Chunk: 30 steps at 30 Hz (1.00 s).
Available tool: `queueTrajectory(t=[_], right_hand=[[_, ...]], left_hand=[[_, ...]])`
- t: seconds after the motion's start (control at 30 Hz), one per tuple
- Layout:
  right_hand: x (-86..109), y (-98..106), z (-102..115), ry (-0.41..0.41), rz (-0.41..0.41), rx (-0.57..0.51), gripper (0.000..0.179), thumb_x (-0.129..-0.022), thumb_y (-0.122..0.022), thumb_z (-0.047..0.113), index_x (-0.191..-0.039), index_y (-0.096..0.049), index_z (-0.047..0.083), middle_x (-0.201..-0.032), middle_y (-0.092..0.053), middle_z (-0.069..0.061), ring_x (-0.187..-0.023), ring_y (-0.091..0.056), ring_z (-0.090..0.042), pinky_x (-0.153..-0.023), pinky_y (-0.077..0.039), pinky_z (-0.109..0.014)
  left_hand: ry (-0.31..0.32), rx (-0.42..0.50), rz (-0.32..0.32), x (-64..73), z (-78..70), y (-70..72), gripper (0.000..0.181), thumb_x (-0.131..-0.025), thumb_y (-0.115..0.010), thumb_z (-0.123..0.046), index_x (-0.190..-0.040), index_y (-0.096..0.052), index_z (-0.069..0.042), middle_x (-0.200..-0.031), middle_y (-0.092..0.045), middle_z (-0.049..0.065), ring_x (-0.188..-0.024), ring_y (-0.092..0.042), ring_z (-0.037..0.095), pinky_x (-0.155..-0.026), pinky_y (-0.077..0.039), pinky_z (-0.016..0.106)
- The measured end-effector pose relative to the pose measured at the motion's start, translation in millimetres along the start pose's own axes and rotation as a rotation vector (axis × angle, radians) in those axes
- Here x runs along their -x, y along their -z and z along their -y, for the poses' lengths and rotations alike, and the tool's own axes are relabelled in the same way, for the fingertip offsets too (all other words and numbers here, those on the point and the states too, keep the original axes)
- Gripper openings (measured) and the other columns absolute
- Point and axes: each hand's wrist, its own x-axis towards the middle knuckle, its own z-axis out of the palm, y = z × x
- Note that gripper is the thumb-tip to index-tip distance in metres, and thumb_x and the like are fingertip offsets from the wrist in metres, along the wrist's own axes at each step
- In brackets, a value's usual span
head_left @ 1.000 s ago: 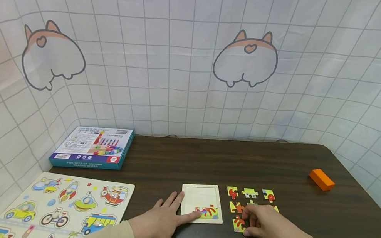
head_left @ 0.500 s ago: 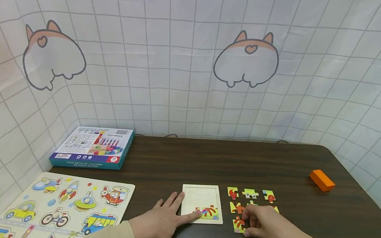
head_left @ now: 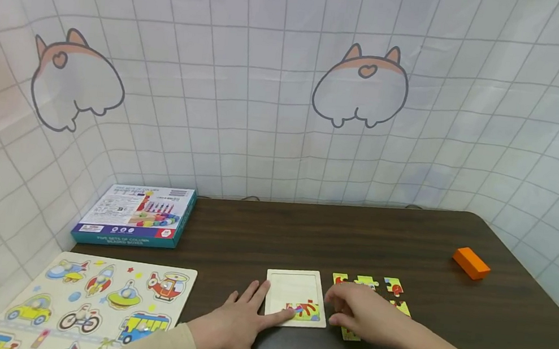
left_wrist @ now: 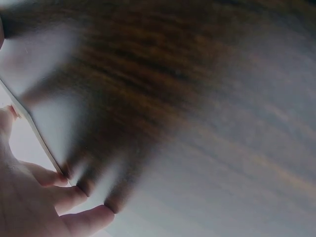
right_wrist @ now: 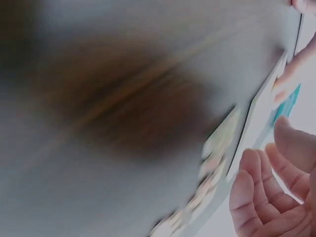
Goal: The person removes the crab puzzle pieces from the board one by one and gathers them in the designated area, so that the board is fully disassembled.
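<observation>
My left hand [head_left: 237, 329] lies with spread fingers at the left side of a small pale wooden puzzle tray [head_left: 293, 286]. One fingertip rests on the joined jigsaw pieces [head_left: 308, 312] along the tray's bottom, which carry a red, yellow and green picture. Just right of the tray, my right hand [head_left: 367, 313] hovers over loose jigsaw pieces, thumb and fingertips apart. The right wrist view shows these fingers [right_wrist: 242, 197] loosely bent, with nothing seen between them. A corner piece [head_left: 395, 286] lies beyond the hand, and another piece [head_left: 350, 335] peeks out below it. Several others are partly hidden.
A wooden peg board [head_left: 108, 298] with vehicle pictures lies at the left front. Behind it is a flat bead-set box [head_left: 134, 213]. An orange block [head_left: 472, 263] sits at the right of the dark table [head_left: 232, 232]. A tiled-pattern curtain [head_left: 260, 110] hangs around the table.
My right hand has left the lower loose piece and moved left and slightly up toward the tray, its thumb now apart from the fingers. The left hand has stayed in place.
</observation>
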Motion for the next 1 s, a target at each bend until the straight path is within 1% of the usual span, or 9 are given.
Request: queueTrajectory(t=[0.17, 0.23, 0.4, 0.6, 0.67, 0.7, 0.87, 0.93, 1.0], right_hand=[[-27.0, -13.5, 15.1, 0.048, 0.041, 0.071, 0.017, -0.092, -0.075, 0.009, -0.108, -0.071, 0.01, -0.094, -0.062, 0.003, -0.079, -0.053, -0.003, -0.07, -0.05, -0.024], [-33.9, -17.4, 18.6, 0.042, 0.059, 0.077, 0.017, -0.092, -0.076, 0.011, -0.109, -0.072, 0.01, -0.098, -0.063, 0.001, -0.079, -0.053, -0.003, -0.07, -0.05, -0.024], [-43.6, -20.5, 22.4, 0.022, 0.064, 0.096, 0.016, -0.09, -0.079, 0.012, -0.102, -0.071, 0.008, -0.09, -0.059, 0.002, -0.074, -0.047, -0.004, -0.068, -0.047, -0.023], [-46.0, -21.1, 22.7, 0.001, 0.062, 0.083, 0.012, -0.089, -0.08, 0.012, -0.096, -0.071, 0.008, -0.087, -0.058, 0.002, -0.075, -0.046, -0.005, -0.067, -0.047, -0.024], [-46.2, -21.7, 22.5, -0.012, 0.06, 0.075, 0.011, -0.088, -0.08, 0.012, -0.094, -0.071, 0.008, -0.087, -0.057, 0.002, -0.075, -0.046, -0.006, -0.067, -0.046, -0.025], [-46.4, -22.1, 22.4, -0.018, 0.059, 0.072, 0.011, -0.088, -0.08, 0.012, -0.094, -0.071, 0.009, -0.087, -0.057, 0.002, -0.075, -0.045, -0.006, -0.067, -0.046, -0.025], [-47.5, -24.1, 22.8, -0.043, 0.056, 0.087, 0.013, -0.087, -0.081, 0.013, -0.093, -0.07, 0.009, -0.086, -0.055, 0.003, -0.075, -0.045, -0.008, -0.068, -0.044, -0.026], [-47.6, -24.5, 23.1, -0.051, 0.057, 0.094, 0.014, -0.087, -0.081, 0.013, -0.093, -0.07, 0.009, -0.086, -0.055, 0.003, -0.075, -0.045, -0.008, -0.069, -0.044, -0.026], [-47.5, -24.6, 23.5, -0.054, 0.056, 0.099, 0.014, -0.087, -0.081, 0.013, -0.093, -0.069, 0.009, -0.086, -0.055, 0.003, -0.075, -0.045, -0.008, -0.069, -0.044, -0.026]], left_hand=[[-0.011, -0.018, -0.006, -0.1, -0.7, -1.8, 0.091, -0.078, -0.075, -0.07, -0.156, -0.03, -0.054, -0.169, -0.018, 0.021, -0.156, -0.022, 0.042, -0.112, -0.035, 0.066], [-0.014, -0.028, -0.014, -0.2, -1.0, -2.8, 0.092, -0.077, -0.075, -0.071, -0.156, -0.03, -0.054, -0.169, -0.018, 0.021, -0.155, -0.023, 0.042, -0.112, -0.036, 0.066], [-0.013, -0.044, -0.027, -0.4, -0.3, -3.4, 0.092, -0.077, -0.073, -0.072, -0.156, -0.029, -0.055, -0.169, -0.018, 0.02, -0.156, -0.023, 0.041, -0.112, -0.036, 0.066], [-0.009, -0.046, -0.024, 1.5, 0.5, -1.7, 0.094, -0.078, -0.073, -0.072, -0.157, -0.027, -0.053, -0.169, -0.017, 0.021, -0.156, -0.022, 0.041, -0.112, -0.036, 0.066], [-0.006, -0.044, -0.023, 1.8, 0.4, -1.3, 0.097, -0.078, -0.073, -0.072, -0.159, -0.026, -0.049, -0.17, -0.018, 0.02, -0.156, -0.022, 0.042, -0.113, -0.036, 0.065], [-0.006, -0.045, -0.027, 1.9, 0.3, -1.1, 0.1, -0.078, -0.073, -0.072, -0.161, -0.025, -0.045, -0.169, -0.018, 0.02, -0.155, -0.023, 0.042, -0.113, -0.036, 0.065], [-0.012, -0.062, -0.044, 1.7, 0.5, -0.3, 0.11, -0.077, -0.073, -0.073, -0.163, -0.027, -0.022, -0.169, -0.022, 0.02, -0.154, -0.025, 0.043, -0.111, -0.038, 0.065], [-0.012, -0.067, -0.042, 1.4, 0.4, 0.0, 0.11, -0.077, -0.073, -0.073, -0.162, -0.029, -0.019, -0.169, -0.022, 0.02, -0.155, -0.025, 0.042, -0.111, -0.038, 0.065], [-0.012, -0.069, -0.038, 1.2, 0.3, 0.1, 0.109, -0.077, -0.073, -0.073, -0.162, -0.031, -0.02, -0.169, -0.022, 0.02, -0.155, -0.025, 0.042, -0.111, -0.038, 0.065]])
